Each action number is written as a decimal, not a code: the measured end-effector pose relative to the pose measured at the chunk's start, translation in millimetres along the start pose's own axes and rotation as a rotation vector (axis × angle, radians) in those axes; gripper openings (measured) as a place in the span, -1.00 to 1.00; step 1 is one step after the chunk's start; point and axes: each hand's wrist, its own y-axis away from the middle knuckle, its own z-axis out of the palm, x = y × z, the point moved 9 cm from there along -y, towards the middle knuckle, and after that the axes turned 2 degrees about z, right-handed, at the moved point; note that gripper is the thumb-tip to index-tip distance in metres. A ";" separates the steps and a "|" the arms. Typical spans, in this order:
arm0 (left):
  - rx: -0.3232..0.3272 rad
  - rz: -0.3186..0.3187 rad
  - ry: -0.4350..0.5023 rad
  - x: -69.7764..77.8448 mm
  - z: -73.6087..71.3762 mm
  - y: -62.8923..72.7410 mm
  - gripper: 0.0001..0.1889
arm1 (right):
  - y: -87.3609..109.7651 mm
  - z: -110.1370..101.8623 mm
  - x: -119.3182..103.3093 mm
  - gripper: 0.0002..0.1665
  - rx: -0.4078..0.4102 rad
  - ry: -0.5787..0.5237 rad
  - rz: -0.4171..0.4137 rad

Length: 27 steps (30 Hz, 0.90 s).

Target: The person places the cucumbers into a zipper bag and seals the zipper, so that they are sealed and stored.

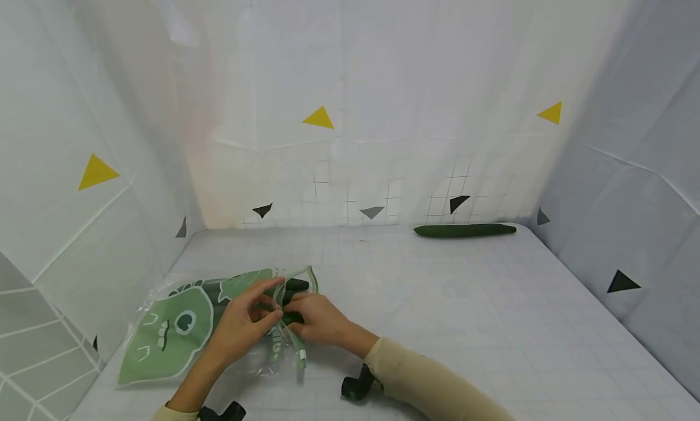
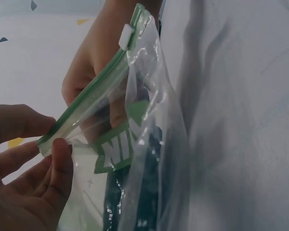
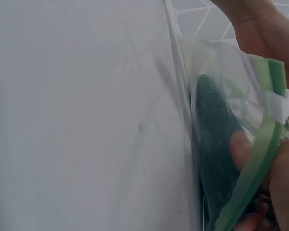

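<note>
A clear zip bag [image 1: 180, 342] with a green cartoon print lies on the left of the table. Dark green cucumbers [image 1: 297, 285] are inside, one end showing at the bag's mouth. My left hand [image 1: 243, 327] pinches the green zip edge [image 2: 82, 103] between thumb and fingers. My right hand [image 1: 322, 321] reaches into the mouth. In the right wrist view its thumb and fingers grip a cucumber [image 3: 214, 139], seen partly through the plastic. The white slider [image 2: 126, 37] sits at one end of the zip. Some right fingers are hidden by the bag.
Another cucumber [image 1: 465, 230] lies at the back right, along the foot of the back wall [image 1: 394, 135]. White cloth walls with yellow and dark triangles enclose the table [image 1: 465, 311] at the left, back and right.
</note>
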 end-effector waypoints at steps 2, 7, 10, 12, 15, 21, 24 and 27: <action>0.001 0.001 0.000 0.1 0.1 0.2 -0.36 | -1.6 0.6 0.4 -0.72 0.008 -0.015 0.016; 0.004 0.006 -0.003 1.3 0.0 0.3 -0.36 | -2.3 -2.9 4.6 -0.71 0.030 -0.083 0.056; 0.007 0.016 -0.003 3.1 -0.5 0.1 -0.38 | -1.8 -4.9 7.3 -0.72 0.017 -0.098 0.053; 0.011 0.021 -0.003 3.7 -0.4 -0.2 -0.38 | -0.4 -6.7 9.5 -0.70 0.001 -0.108 0.052; 0.010 0.021 -0.003 3.6 0.3 -0.3 -0.38 | 3.4 -9.4 13.4 -0.68 -0.020 -0.119 0.058; 0.000 0.000 0.000 1.6 0.7 0.7 -0.37 | 10.1 -11.5 24.4 -0.75 -0.031 -0.127 0.097; 0.004 -0.005 -0.005 1.5 -0.5 1.2 -0.37 | 10.3 -11.6 27.9 -0.79 -0.024 -0.132 0.102; 0.007 -0.002 -0.009 1.9 -1.0 1.2 -0.38 | 9.8 -11.9 29.9 -0.81 -0.017 -0.122 0.106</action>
